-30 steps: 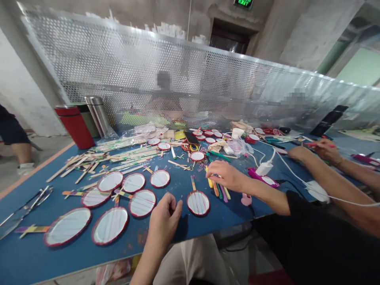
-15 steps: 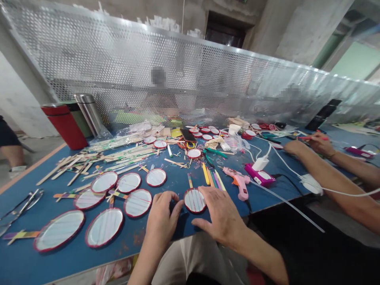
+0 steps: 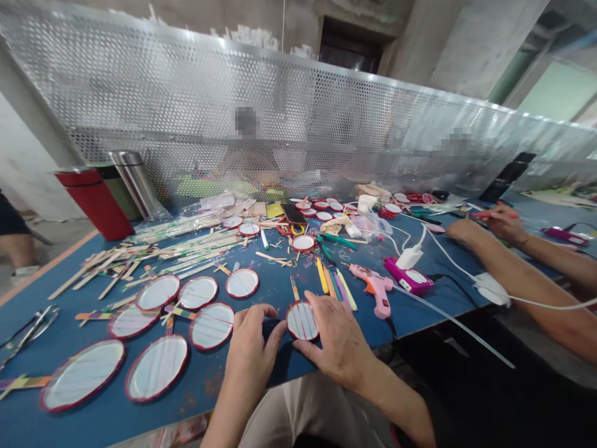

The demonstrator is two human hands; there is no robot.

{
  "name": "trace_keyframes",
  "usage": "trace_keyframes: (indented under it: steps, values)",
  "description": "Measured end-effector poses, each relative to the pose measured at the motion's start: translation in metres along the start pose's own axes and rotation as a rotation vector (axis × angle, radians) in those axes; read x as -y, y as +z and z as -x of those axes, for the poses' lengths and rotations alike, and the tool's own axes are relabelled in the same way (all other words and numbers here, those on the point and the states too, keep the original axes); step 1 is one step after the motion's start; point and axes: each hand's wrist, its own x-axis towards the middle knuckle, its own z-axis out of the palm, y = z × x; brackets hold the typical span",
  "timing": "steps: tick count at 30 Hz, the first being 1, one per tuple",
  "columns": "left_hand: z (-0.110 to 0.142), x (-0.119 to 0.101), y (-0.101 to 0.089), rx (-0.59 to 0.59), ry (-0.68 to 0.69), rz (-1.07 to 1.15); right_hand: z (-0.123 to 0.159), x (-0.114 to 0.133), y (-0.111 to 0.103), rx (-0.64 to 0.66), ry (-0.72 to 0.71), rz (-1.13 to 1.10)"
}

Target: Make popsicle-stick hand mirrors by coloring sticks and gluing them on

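Observation:
A small round hand mirror [image 3: 302,321] with a red rim and a coloured stick handle lies on the blue table in front of me, its handle pointing away. My right hand [image 3: 338,333] spans its right side, fingers at the top edge and thumb at the bottom edge. My left hand [image 3: 254,339] rests just left of the mirror with fingers and thumb apart. Its thumb tip comes close to the rim; I cannot tell whether they touch. Several similar mirrors with stick handles, such as a larger mirror [image 3: 158,368], lie to the left.
A pink glue gun [image 3: 375,287] and markers [image 3: 336,283] lie right of centre. Wooden sticks [image 3: 107,264] are heaped at the left, below a red flask [image 3: 96,202]. A purple power block [image 3: 407,275] trails white cables. At right, a co-worker's arms [image 3: 513,267] reach over the table.
My right thumb has closed in to the mirror's lower edge. My left hand stays beside it. The view has shifted slightly to the right.

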Motion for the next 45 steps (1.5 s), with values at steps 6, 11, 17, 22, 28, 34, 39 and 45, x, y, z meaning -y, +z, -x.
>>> trace_keyframes:
  steps: [6, 11, 17, 22, 28, 34, 39, 45]
  values:
    - [0.001, 0.001, 0.0, -0.011, 0.011, 0.004, -0.009, 0.0, -0.017, 0.026, 0.013, 0.049]
    - [0.002, 0.001, 0.001, -0.021, 0.029, 0.012, -0.054, 0.002, -0.045, 0.258, 0.0, 0.301]
    - [-0.001, 0.004, -0.003, 0.074, 0.034, 0.02, -0.133, -0.02, -0.027, 0.39, -0.08, 0.372]
    - [-0.002, -0.004, -0.006, 0.119, 0.019, 0.028, -0.168, -0.037, 0.006, 0.496, -0.137, 0.445]
    - [-0.002, -0.009, -0.007, 0.134, 0.0, 0.04, -0.173, -0.043, 0.016, 0.527, -0.209, 0.515]
    - [0.001, -0.007, -0.011, 0.131, -0.01, 0.108, -0.166, -0.043, 0.011, 0.495, -0.252, 0.531]
    - [0.009, 0.0, -0.01, 0.049, -0.072, 0.217, -0.152, -0.031, -0.005, 0.409, -0.243, 0.505]
    - [0.011, 0.007, -0.006, -0.013, -0.132, 0.326, -0.105, 0.008, -0.018, 0.33, -0.379, 0.339]
